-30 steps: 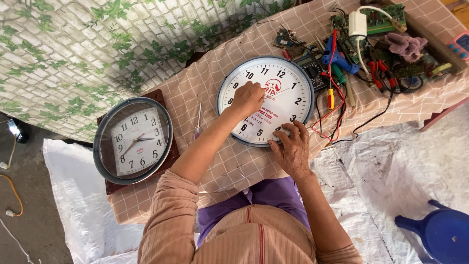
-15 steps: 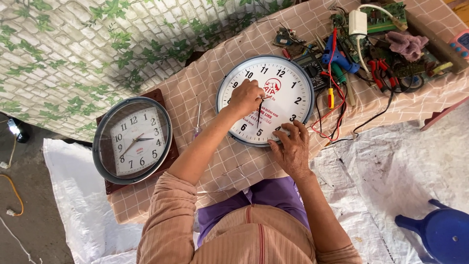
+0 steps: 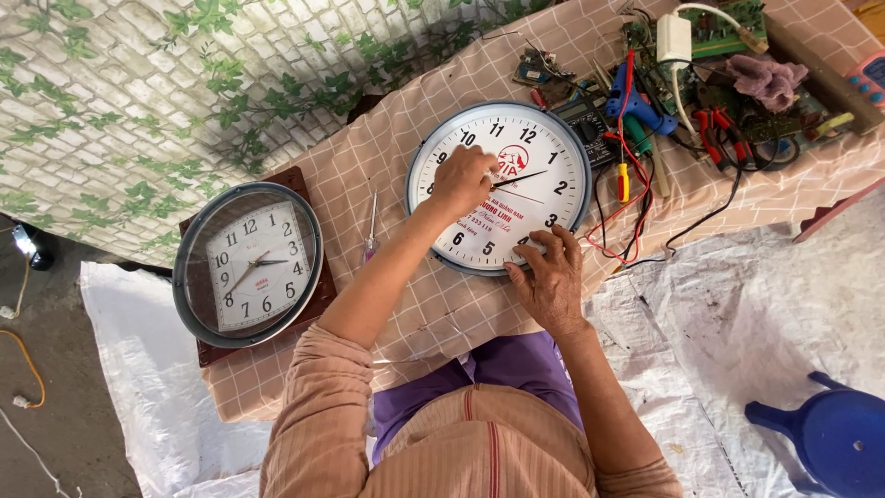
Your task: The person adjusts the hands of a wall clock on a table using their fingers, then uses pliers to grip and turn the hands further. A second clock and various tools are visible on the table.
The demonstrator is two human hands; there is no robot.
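Note:
A large white wall clock with a silver rim lies face up on the checked tablecloth. My left hand rests on the left half of its dial with fingers curled; the fingertips are hidden, so anything pinched there cannot be seen. My right hand grips the clock's lower right rim, fingers spread over the edge. The clock's black hands point up to the right, just clear of my left hand.
A second grey-rimmed clock lies on a brown board at the left. A small screwdriver lies between the clocks. Circuit boards, pliers, red and black wires and a blue tool crowd the table's right end. A blue plastic stool stands on white sheeting.

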